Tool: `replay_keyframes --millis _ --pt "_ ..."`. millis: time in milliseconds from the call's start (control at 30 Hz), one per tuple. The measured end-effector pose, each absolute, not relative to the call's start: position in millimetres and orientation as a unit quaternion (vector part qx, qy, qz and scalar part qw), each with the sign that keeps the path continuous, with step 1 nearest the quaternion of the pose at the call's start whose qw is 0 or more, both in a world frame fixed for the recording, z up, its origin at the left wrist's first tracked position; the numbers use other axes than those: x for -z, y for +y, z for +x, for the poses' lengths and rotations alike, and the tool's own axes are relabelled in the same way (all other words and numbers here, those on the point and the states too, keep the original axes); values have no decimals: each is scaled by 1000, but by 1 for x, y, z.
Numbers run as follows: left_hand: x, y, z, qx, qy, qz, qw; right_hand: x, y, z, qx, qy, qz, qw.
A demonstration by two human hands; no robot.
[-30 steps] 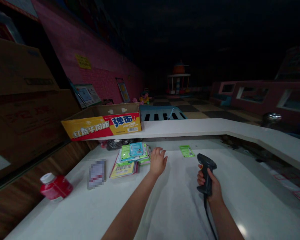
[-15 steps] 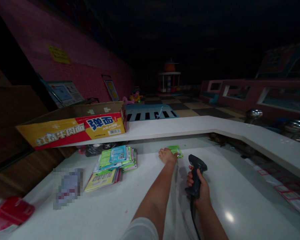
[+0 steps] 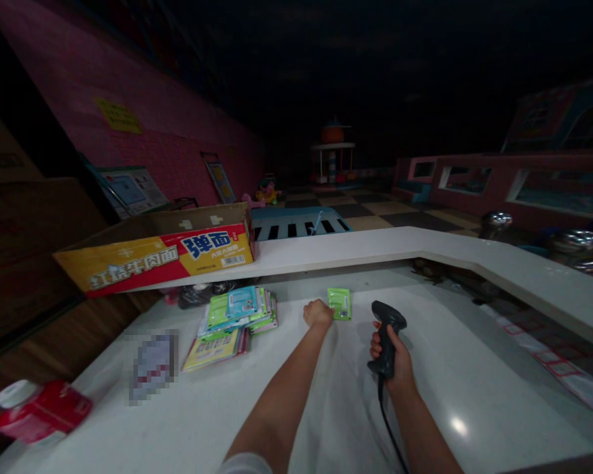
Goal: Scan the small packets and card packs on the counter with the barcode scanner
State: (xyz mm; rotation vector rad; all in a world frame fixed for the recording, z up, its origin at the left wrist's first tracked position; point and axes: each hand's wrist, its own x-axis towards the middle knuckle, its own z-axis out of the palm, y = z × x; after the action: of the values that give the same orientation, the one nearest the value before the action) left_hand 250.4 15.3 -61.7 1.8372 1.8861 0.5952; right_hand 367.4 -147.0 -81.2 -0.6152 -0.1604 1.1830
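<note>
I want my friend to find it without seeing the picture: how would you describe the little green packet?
Start at the white counter, below its raised ledge. Between the curled left hand and the black scanner in the right hand lies the small green packet. It lies alone, touching the left hand, apart from the stack of packets further left.

Bench (image 3: 474,368): open run of bare top from the scanner (image 3: 386,329) out to the right edge. Narrow lane between the two forearms, toward the near edge. Far edge is capped by an overhanging ledge (image 3: 375,243) with low headroom beneath and dark clutter (image 3: 202,293) tucked under at left. Cardboard box (image 3: 168,253) fills the ledge's left end. Left half is crowded: packet stack (image 3: 237,309), blurred card (image 3: 153,359), red bottle (image 3: 39,411) lying at the near-left corner. Green packet (image 3: 339,303) lies just beside the curled left grip (image 3: 319,313). Right grip (image 3: 398,359) is wrapped round the scanner, its cable (image 3: 390,428) trailing nearward.
</note>
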Motion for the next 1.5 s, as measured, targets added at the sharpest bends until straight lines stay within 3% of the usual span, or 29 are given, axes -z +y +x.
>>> replay_keyframes --millis 333,567,867,1233,1500 --pt "109 -27 158 -512 488 606 364 78 -152 361 -551 -95 -320 765" --pt "111 -25 166 -505 493 609 361 56 -180 341 -600 -181 -414 660" --pt "115 -24 163 -532 520 583 326 42 -205 304 -538 -282 -530 591" --pt "110 -24 161 -515 562 586 275 40 -216 291 -515 -301 -540 594" --pt "111 -25 162 -521 549 583 296 47 -206 299 -570 -267 -502 593"
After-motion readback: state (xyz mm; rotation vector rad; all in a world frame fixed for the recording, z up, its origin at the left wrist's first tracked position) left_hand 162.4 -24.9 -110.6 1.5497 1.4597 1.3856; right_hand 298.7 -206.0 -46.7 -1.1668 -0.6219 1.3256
